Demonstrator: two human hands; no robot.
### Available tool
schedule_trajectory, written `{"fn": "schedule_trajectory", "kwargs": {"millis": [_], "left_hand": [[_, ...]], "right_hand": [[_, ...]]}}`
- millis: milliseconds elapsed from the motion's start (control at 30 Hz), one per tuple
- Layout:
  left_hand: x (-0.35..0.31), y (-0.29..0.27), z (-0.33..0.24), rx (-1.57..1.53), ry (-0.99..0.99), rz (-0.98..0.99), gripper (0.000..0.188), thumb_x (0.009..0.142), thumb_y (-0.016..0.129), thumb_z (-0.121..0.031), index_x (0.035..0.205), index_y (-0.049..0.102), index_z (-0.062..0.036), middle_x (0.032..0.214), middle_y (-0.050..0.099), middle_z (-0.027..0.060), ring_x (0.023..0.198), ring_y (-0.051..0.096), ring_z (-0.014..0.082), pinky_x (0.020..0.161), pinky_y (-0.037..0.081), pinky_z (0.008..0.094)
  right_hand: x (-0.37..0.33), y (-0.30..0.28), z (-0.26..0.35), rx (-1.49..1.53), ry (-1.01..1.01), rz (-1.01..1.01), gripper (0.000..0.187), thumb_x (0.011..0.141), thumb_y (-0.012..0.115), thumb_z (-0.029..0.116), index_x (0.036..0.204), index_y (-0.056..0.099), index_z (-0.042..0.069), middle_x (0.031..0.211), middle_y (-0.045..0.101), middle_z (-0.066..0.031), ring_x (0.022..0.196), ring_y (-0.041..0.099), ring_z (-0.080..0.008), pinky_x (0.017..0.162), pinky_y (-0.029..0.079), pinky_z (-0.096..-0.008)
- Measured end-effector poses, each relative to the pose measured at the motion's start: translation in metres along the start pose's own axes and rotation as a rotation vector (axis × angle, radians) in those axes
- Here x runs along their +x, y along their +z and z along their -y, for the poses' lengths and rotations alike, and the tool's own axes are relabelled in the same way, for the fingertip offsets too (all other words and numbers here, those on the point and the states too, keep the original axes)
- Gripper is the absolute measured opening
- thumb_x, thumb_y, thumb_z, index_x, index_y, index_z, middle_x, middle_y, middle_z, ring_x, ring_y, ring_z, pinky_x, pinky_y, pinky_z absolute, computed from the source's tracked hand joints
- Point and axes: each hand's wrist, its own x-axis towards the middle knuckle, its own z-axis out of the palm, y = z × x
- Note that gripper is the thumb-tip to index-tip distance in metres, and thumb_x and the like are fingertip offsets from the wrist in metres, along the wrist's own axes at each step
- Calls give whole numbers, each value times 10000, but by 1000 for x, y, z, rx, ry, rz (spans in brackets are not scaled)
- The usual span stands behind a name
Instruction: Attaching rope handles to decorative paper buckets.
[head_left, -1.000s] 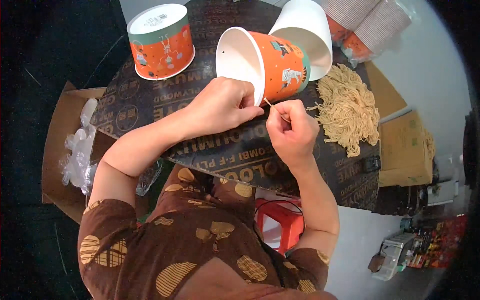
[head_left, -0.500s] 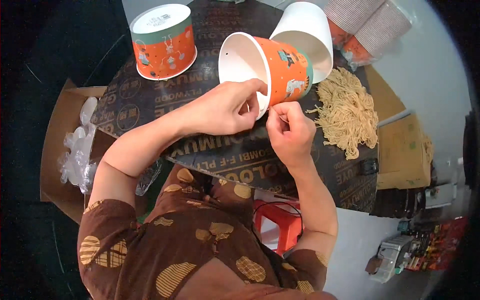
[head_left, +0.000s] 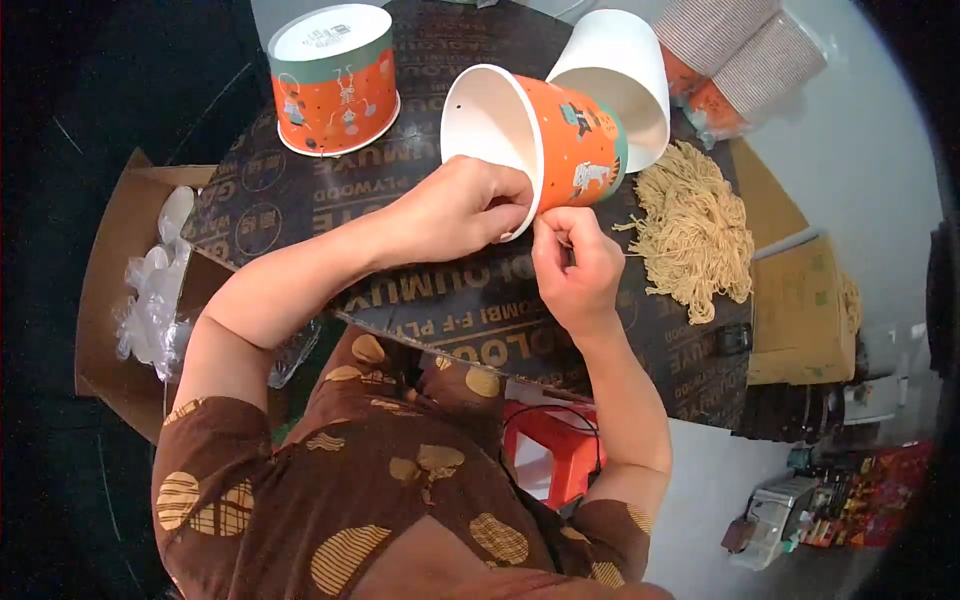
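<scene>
An orange paper bucket with a green base band and cartoon figures lies tilted on its side, its white mouth toward the left. My left hand is closed on the lower rim, fingers reaching inside the mouth. Just outside that rim, my right hand pinches against the orange wall. Whatever lies between its fingertips is too small to make out. A small dark hole shows in the bucket's white inner wall near the upper rim. Right of the bucket is a heap of beige strings.
A white paper bucket lies behind. An upside-down orange bucket stands far left; a thin loop shows at its rim. Stacked buckets in plastic fill the far right. A cardboard box with clear plastic pieces stands beside the dark plywood table.
My left thumb has closed in toward its fingers at the rim. My right hand has shifted very slightly left, still pinching beside the rim. The bucket stays in nearly the same place.
</scene>
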Motion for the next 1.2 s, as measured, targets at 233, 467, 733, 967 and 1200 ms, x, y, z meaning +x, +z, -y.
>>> {"fn": "schedule_trajectory", "kwargs": {"millis": [233,467,733,967,1200], "left_hand": [[-1,1,0,21,1,-24,106,838,555,-44,778,596,32,650,605,134,593,570,179,572,457,340],[0,-4,-1,99,-39,-1,106,824,569,-57,774,586,35,676,600,179,602,590,263,585,464,375],[-2,-2,-5,332,260,68,89,769,568,-37,774,592,48,803,579,186,760,589,386,669,469,441],[-4,0,-2,282,283,88,89,778,563,-32,787,590,52,811,591,192,757,595,390,672,472,438],[10,6,21,292,299,-41,90,789,554,-27,790,588,57,790,603,212,758,609,388,673,483,427]], "right_hand": [[1,4,5,-128,-3,16,221,764,728,126,807,526,47,616,539,-54,486,553,-195,457,446,-318],[-2,5,-6,-190,85,-6,207,769,700,98,767,500,48,617,550,-82,500,571,-258,465,451,-357],[-6,12,-4,-305,5,-19,198,725,672,67,737,475,48,621,571,-105,526,601,-286,477,482,-382],[-6,11,2,-375,31,31,191,730,637,103,705,456,45,577,556,-124,514,597,-310,452,473,-402],[2,17,-21,-381,12,26,176,806,609,100,712,473,39,577,566,-143,508,593,-331,451,465,-417]]}}
